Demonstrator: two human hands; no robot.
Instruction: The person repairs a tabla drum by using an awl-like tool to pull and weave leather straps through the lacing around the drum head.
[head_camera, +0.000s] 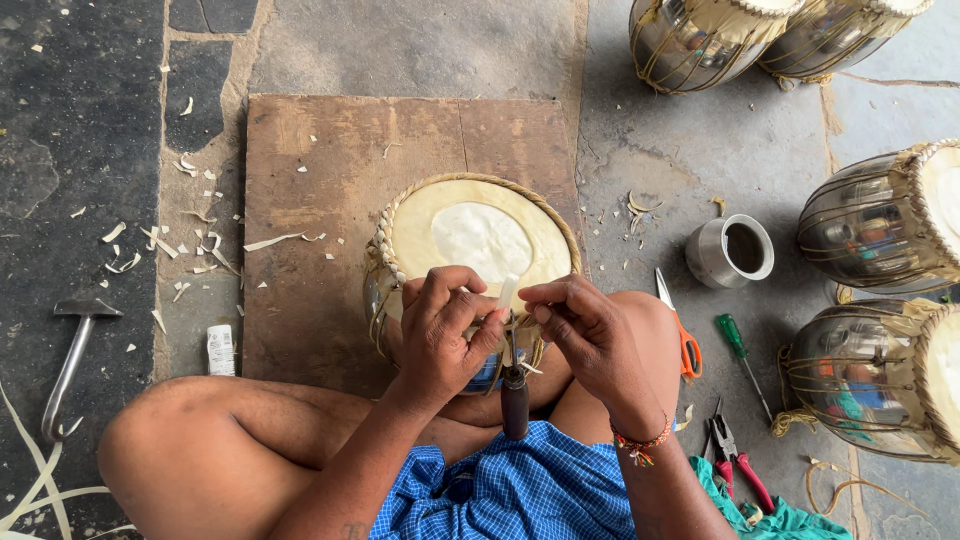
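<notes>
My left hand (440, 325) and right hand (585, 325) both pinch a pale hide strip (508, 292) at the drum (480, 240) rim just beyond my fingers. Awl (514, 395) stands between them; a slip could puncture the drumhead.

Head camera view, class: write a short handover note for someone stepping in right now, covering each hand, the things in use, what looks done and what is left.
Left hand: gripping the drum rim and a pale strip.
Right hand: pinching the same strip.
A dark-handled awl stands at the rim, apparently left unheld.
Drum sits between the knees on a wooden board.
Done: skin on, rim braided.
Left: apparently working this strip through the rim.
</notes>
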